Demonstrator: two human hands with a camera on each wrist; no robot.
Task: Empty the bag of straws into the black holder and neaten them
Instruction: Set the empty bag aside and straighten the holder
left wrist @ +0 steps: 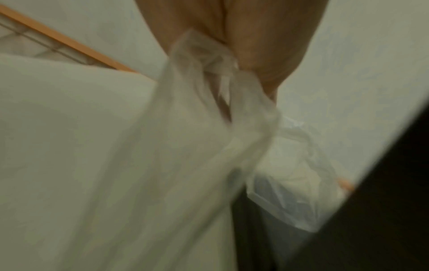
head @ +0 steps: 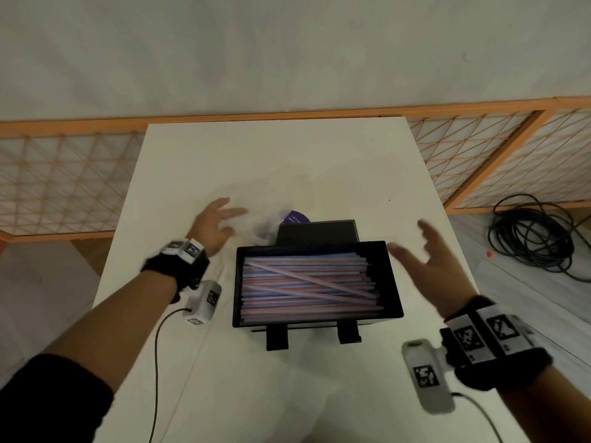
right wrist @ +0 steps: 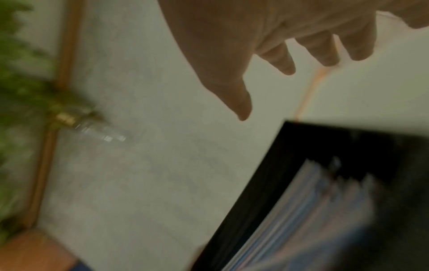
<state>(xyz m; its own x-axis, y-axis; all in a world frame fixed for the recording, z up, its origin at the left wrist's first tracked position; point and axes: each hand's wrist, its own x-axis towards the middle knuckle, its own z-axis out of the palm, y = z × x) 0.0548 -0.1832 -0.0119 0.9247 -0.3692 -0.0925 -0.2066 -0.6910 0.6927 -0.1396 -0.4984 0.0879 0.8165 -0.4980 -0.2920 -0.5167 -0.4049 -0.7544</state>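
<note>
Straws lie in the black holder on the white counter, with one hand at each side.

From the head view, the holder point(head: 315, 282) sits mid-counter point(head: 271, 161), filled with pink and blue straws point(head: 307, 287), a few lying crossed. The left hand point(head: 212, 227) is spread beside the crumpled clear bag point(head: 271, 228) behind the holder's left corner; the right hand point(head: 428, 260) hangs relaxed, fingers apart, just off its right wall. A coiled black cable point(head: 537, 238) lies on the floor to the right, a wooden lattice screen point(head: 64, 174) behind. The left wrist view, blurred, shows bag plastic point(left wrist: 209, 128) bunched against the palm point(left wrist: 255, 36); whether it is gripped I cannot tell. The right wrist view shows empty spread fingers point(right wrist: 278, 58) above the holder's corner point(right wrist: 267, 174) and the straw ends point(right wrist: 313, 201), plus a green plant point(right wrist: 21, 91).
</note>
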